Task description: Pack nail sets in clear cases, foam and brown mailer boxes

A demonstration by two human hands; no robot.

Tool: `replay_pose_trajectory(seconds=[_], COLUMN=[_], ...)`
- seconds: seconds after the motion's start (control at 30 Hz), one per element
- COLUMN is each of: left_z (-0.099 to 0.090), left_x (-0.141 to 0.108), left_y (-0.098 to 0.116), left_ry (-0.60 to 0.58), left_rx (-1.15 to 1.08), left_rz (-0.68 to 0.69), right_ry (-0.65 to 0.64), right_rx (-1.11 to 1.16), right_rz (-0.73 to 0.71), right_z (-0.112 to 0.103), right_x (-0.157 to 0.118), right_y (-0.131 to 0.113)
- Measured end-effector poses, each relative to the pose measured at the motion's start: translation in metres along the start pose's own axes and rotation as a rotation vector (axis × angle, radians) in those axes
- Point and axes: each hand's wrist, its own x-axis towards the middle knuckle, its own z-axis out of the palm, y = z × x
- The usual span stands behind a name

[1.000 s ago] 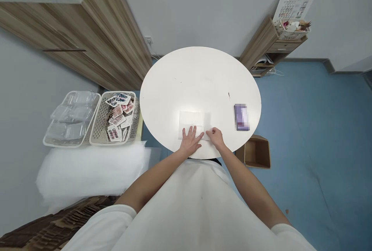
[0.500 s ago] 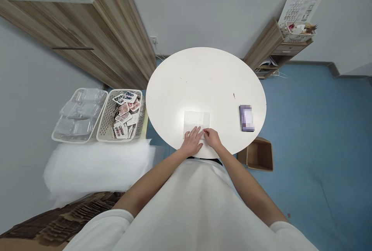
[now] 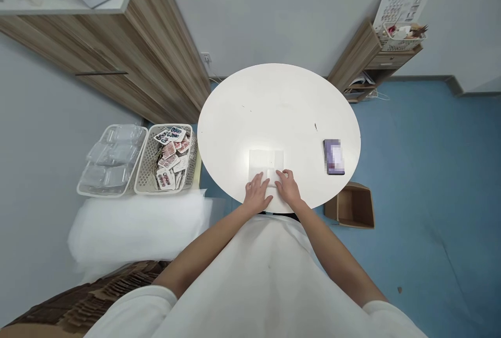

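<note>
A flat, whitish translucent sheet or pouch (image 3: 260,159) lies on the white oval table (image 3: 277,98) near its front edge. A fold or strip shows down its right part, and a small flap lies at its lower edge between the hands. My left hand (image 3: 256,194) rests on the lower left of the pouch, fingers spread and thumb out to the right. My right hand (image 3: 287,186) touches its lower right corner, fingers bent but apart, with nothing visible gripped. To the right on the table lies a purple phone-like object (image 3: 334,157), its face blurred out.
Left of the table stand a basket of printed cards (image 3: 143,171) and a basket of clear plastic boxes (image 3: 84,184). White sheet material (image 3: 144,228) and stacked brown cardboard (image 3: 90,296) lie nearer. An open carton (image 3: 356,205) sits on the floor at right; a cabinet (image 3: 168,51) stands behind left.
My right hand has gone from a pinch at the pouch's lower edge to looser, parted fingers. My left hand has slid slightly down and left. The view has shifted a little.
</note>
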Motion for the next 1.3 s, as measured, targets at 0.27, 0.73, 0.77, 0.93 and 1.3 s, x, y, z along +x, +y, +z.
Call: replay_pose_trajectory(seconds=[0.27,0.73,0.77,0.93,1.3], left_z=[0.009,-0.018,-0.021,-0.031,-0.037], left_x=[-0.017,0.025,0.026,0.027,0.03], left_y=[-0.032,-0.029,-0.03,-0.037,-0.008], left_ry=[0.047,-0.134,-0.151,-0.194,-0.13], left_rx=[-0.645,-0.933,-0.92,-0.825,-0.379], left_rz=[-0.556,-0.747,-0.737,-0.667,-0.25], right_ry=[-0.033,-0.032,-0.035,-0.045,-0.109], right_rx=[-0.012,0.021,0.025,0.049,0.055], right_rz=[0.048,0.069,0.07,0.069,0.103], right_z=[0.002,0.004,0.004,0.004,0.006], right_x=[-0.003,-0.003,-0.003,-0.002,0.001], right_y=[-0.001,0.002,0.003,0.004,-0.009])
